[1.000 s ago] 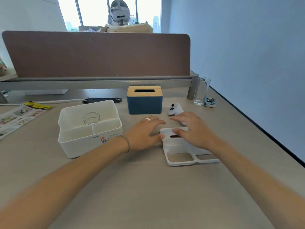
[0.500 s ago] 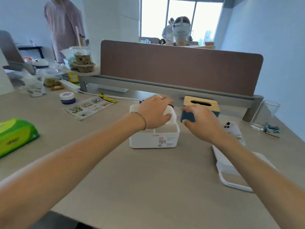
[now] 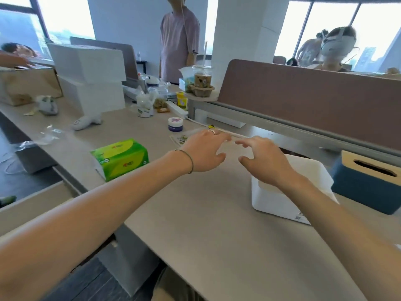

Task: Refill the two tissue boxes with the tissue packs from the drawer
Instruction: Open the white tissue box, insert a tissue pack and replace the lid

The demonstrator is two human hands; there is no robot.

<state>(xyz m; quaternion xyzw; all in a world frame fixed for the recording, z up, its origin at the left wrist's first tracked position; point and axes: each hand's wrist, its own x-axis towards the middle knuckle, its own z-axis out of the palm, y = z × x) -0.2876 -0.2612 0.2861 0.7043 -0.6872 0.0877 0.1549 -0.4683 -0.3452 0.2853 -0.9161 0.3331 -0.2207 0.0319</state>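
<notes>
A green tissue pack lies on the desk near its left edge. To its right, my left hand hovers over the desk with fingers spread and nothing in it. My right hand floats beside it, also empty, above the near left corner of the open white box. A blue tissue box with a wooden slotted lid stands at the far right. The white lid and the drawer are out of view.
A small white jar, a leaflet and a power strip lie behind my hands. A brown partition runs along the back. White cartons and clutter fill the left; a person stands beyond.
My view has swung left, bringing the green pack closer to centre. Both hands left the white lid piece, passed over the white box and now reach left, empty.
</notes>
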